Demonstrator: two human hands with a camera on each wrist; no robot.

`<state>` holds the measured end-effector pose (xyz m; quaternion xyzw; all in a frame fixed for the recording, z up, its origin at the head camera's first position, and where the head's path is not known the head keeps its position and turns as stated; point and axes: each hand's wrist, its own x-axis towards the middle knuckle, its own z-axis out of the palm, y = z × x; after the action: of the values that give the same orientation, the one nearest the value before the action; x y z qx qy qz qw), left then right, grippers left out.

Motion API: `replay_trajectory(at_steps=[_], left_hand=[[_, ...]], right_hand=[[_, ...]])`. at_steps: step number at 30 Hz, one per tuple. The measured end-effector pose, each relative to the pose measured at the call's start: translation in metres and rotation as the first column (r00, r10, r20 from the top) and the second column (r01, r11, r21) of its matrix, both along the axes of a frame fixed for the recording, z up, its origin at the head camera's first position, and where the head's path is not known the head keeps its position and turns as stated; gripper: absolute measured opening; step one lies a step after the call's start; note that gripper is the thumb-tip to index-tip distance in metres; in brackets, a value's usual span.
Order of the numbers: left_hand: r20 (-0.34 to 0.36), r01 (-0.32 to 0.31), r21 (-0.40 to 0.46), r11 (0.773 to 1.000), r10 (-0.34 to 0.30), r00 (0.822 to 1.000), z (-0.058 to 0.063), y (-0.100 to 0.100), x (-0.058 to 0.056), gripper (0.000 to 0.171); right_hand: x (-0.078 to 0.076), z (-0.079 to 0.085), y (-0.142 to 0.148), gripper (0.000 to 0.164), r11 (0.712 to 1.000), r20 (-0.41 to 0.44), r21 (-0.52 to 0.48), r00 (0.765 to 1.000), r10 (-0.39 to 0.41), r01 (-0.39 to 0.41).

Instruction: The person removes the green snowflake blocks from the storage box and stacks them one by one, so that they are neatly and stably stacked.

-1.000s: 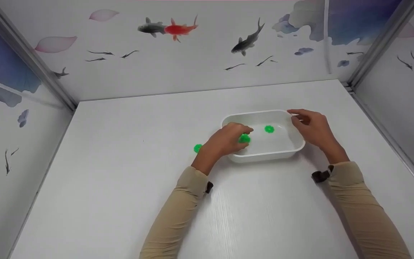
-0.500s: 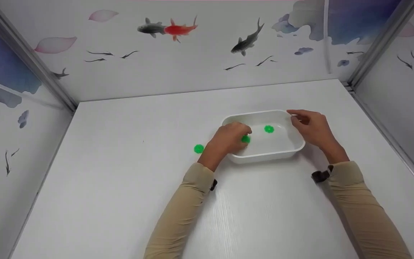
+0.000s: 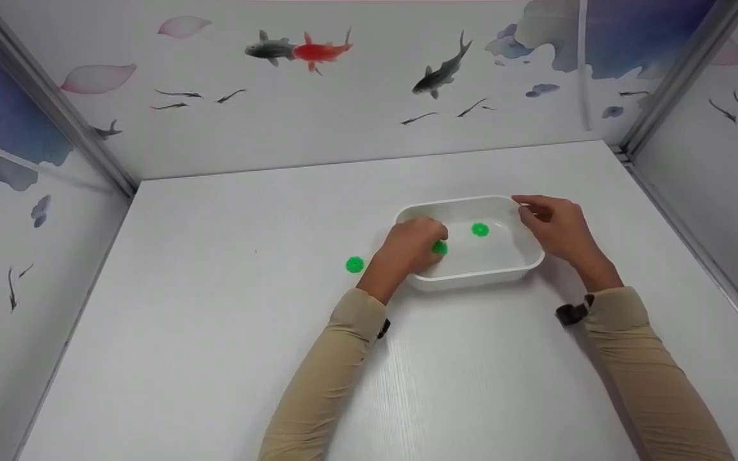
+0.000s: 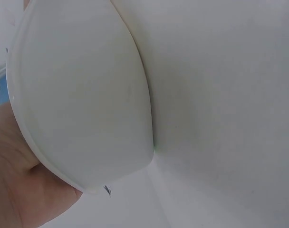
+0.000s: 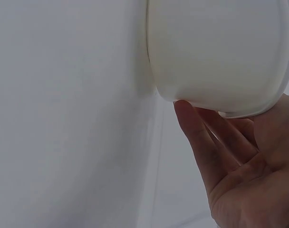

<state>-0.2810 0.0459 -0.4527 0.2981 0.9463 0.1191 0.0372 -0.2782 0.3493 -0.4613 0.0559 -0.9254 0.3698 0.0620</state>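
Observation:
A white plastic tub (image 3: 471, 277) with rounded corners stands on the table. My left hand (image 3: 409, 243) reaches over its left end, and the fingers pinch a small green scalloped disc (image 3: 440, 248) inside. In the left wrist view the tub's outer wall (image 4: 82, 99) hides the fingers and the disc. My right hand (image 3: 558, 229) holds the tub's far right corner, thumb toward the rim. Its fingers touch the outer wall in the right wrist view, with one fingertip (image 5: 183, 107) low near the base.
Another green scalloped disc (image 3: 480, 230) lies on the tub's floor, right of the left hand. A third green disc (image 3: 355, 264) is on the white table (image 3: 202, 307), left of the tub. Printed panels (image 3: 369, 102) enclose the table at the back and sides.
My left hand has moved slightly right and its fingers have closed on the disc in the tub. The disc on the table now shows fully. My right hand stays at the tub's corner.

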Motion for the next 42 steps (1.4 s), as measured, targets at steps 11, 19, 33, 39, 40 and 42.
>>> replay_trajectory(at_steps=[11,19,33,39,40,42], left_hand=[[-0.024,0.005,-0.022,1.0,-0.006,1.0,0.001,0.002,0.0,0.03],[-0.031,0.007,-0.013,1.0,-0.008,0.999,0.0,0.003,-0.002,0.022],[-0.058,0.013,-0.044,0.999,-0.016,0.998,-0.002,0.007,-0.001,0.014],[-0.068,0.007,-0.066,0.998,-0.011,0.998,-0.001,0.011,0.0,0.013],[-0.068,0.006,-0.072,0.997,-0.011,0.998,-0.001,0.012,0.0,0.013],[-0.068,0.008,-0.087,0.996,-0.013,0.998,-0.001,0.014,0.0,0.015]], right_hand=[[-0.001,0.001,0.002,0.042,1.0,0.016,0.011,1.0,0.005,-0.005],[-0.001,0.003,0.002,0.043,1.0,0.024,0.013,1.0,0.005,-0.006],[-0.002,-0.002,0.001,0.041,0.999,-0.007,0.031,1.0,0.015,-0.014],[-0.002,-0.001,0.001,0.04,1.0,-0.007,0.021,1.0,0.012,-0.011],[-0.001,-0.001,0.001,0.041,1.0,-0.003,0.018,1.0,0.011,-0.011],[-0.001,0.0,0.001,0.041,1.0,0.004,0.016,1.0,0.011,-0.011]])
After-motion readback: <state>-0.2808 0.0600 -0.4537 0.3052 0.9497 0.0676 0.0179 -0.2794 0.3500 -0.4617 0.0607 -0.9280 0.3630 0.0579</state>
